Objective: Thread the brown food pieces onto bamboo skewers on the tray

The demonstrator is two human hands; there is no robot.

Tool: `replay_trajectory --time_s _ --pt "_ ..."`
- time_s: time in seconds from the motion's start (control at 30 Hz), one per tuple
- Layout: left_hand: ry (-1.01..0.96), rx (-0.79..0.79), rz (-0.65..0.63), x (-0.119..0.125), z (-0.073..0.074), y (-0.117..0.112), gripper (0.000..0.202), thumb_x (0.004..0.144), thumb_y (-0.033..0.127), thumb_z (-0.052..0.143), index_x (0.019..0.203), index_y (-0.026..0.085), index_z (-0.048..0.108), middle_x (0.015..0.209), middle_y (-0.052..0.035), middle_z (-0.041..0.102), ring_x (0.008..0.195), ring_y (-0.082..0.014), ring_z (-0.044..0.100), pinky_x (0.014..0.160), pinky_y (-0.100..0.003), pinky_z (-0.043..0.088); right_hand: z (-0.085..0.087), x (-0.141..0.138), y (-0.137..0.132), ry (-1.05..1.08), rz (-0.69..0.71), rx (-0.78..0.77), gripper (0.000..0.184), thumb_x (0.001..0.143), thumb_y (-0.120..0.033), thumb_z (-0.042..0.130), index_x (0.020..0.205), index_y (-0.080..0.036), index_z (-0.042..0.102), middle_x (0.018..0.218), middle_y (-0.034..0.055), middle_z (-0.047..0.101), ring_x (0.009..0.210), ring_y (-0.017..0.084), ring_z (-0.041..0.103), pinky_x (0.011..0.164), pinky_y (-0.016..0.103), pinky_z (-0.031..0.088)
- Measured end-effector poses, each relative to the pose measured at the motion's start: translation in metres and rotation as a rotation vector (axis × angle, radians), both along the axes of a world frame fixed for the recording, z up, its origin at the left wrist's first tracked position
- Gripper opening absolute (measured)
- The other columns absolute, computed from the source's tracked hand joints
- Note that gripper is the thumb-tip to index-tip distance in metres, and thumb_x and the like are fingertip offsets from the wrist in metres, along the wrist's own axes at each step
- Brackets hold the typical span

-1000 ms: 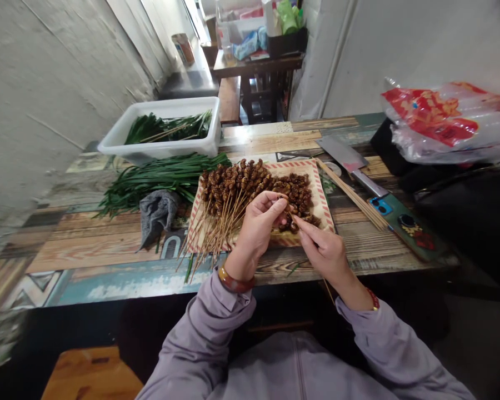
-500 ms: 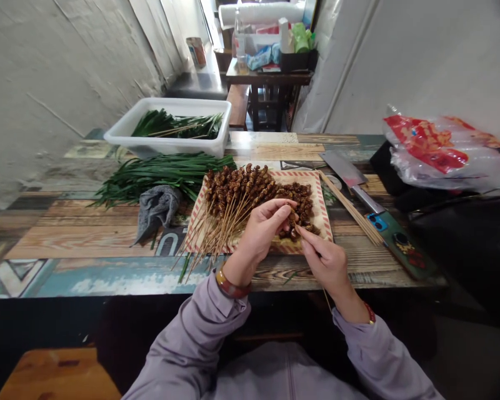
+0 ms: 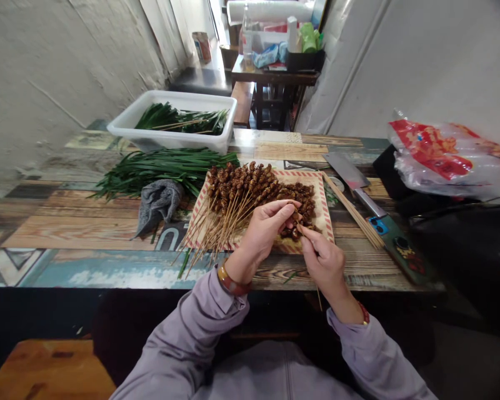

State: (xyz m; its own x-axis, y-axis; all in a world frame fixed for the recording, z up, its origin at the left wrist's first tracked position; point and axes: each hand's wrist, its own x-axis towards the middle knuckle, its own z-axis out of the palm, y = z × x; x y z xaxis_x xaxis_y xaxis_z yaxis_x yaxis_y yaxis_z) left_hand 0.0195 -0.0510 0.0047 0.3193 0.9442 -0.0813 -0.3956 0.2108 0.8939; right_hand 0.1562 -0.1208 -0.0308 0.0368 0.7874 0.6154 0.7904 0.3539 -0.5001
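Observation:
Over the right part of a paper-lined tray (image 3: 325,214) my left hand (image 3: 266,225) pinches a small brown piece of meat between thumb and fingers. My right hand (image 3: 325,258) grips a thin wooden skewer (image 3: 319,299); its lower end sticks out beneath the palm, and its tip meets the meat at my left fingertips. Loose dark-glazed meat pieces (image 3: 302,194) lie heaped under and behind my hands. On the tray's left side is a pile of loaded meat skewers (image 3: 239,186), their bare sticks pointing toward me.
Left of the tray lie a grey cloth (image 3: 160,203) and long green leaves (image 3: 158,166), with a white tub (image 3: 120,126) of greens behind. To the right are bare skewers (image 3: 354,214), a cleaver (image 3: 350,172), a green patterned board-like item (image 3: 404,253) and a red-and-clear plastic package (image 3: 445,150).
The view has shifted slightly. My hands stay together at the meat, and the skewer's lower end has swung a little to the left under my right hand.

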Motion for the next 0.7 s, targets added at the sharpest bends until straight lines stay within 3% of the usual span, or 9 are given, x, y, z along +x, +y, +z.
replay_trajectory --time_s 0.23,0.43,0.57,0.7 --pt "-0.002 -0.001 0.014 0.001 0.002 -0.001 0.023 0.075 0.035 0.074 0.087 0.015 0.075 0.072 -0.0036 0.068 0.059 -0.0069 0.054 0.055 -0.018 0.040 0.005 -0.010 0.006 0.035 -0.036 -0.013 0.018 0.091 -0.026 0.052 0.093 -0.021 0.069 0.082 0.0039 0.077 0.064 0.019 0.072 0.056 0.029 0.054" --pt "0.022 0.019 0.045 0.003 0.001 -0.002 0.019 0.073 0.032 0.074 0.083 0.016 0.075 0.073 -0.0023 0.067 0.064 -0.0083 0.057 0.060 -0.019 0.043 0.014 -0.015 0.014 0.190 -0.034 -0.082 0.017 0.090 -0.031 0.054 0.086 -0.022 0.067 0.075 0.0026 0.075 0.065 0.018 0.070 0.058 0.027 0.054" --pt "0.070 0.073 0.049 0.001 0.003 0.000 0.021 0.073 0.032 0.075 0.087 0.017 0.076 0.077 -0.0030 0.069 0.067 -0.0093 0.058 0.063 -0.020 0.044 0.017 -0.005 0.013 0.245 0.037 -0.163 0.016 0.089 -0.032 0.057 0.088 -0.022 0.070 0.078 0.0022 0.075 0.063 0.016 0.068 0.060 0.027 0.054" --pt "0.102 0.134 0.130 -0.002 0.002 0.008 0.027 0.077 0.038 0.072 0.096 0.019 0.074 0.083 -0.0048 0.071 0.073 -0.0116 0.061 0.067 -0.022 0.045 0.013 0.018 0.014 0.315 -0.051 -0.160 0.023 0.090 -0.038 0.056 0.094 -0.021 0.070 0.077 0.0030 0.073 0.063 0.015 0.066 0.061 0.027 0.053"
